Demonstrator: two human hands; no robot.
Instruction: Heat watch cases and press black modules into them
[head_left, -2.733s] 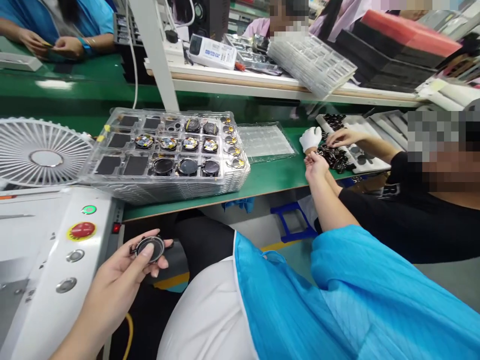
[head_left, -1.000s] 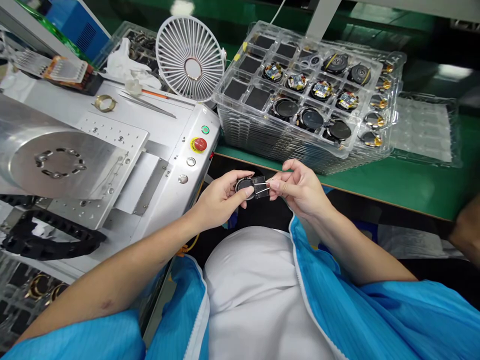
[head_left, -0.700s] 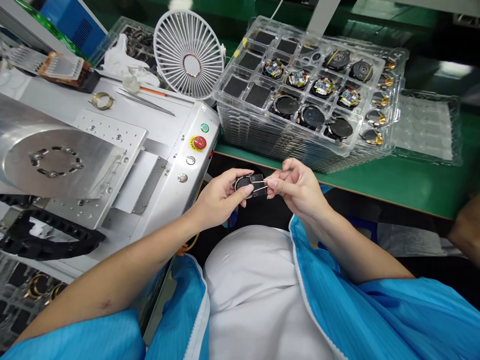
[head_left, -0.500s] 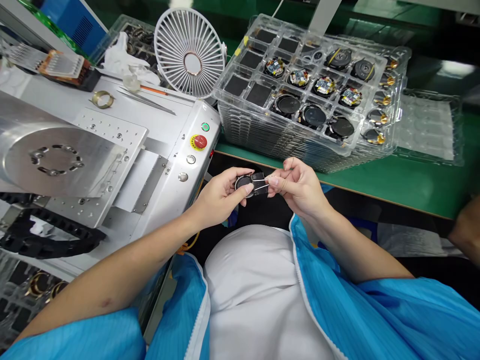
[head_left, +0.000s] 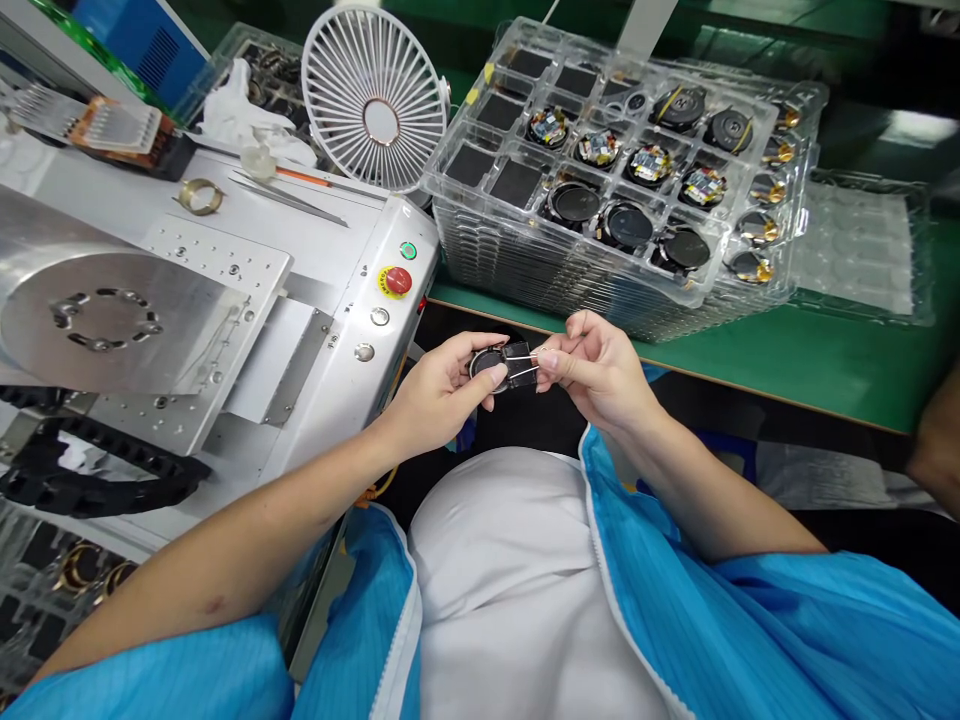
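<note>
My left hand is closed around a round black watch part, the thumb pressing on its face. A small black rectangular piece sticks out from the part's right side. From the right, my right hand pinches tweezers, whose two thin silver prongs lie across the rectangular piece. Whether the prongs grip it or only touch it, I cannot tell. Both hands are in front of my body, below the bench edge.
Stacked clear trays hold several round watch parts on the green bench. At left is a white machine with a red emergency button and a metal plate. A white fan stands behind. Another person's arm shows at far right.
The hands keep nearly the same pose on the part. The view has shifted slightly, so the fan and machine sit a little further left and up.
</note>
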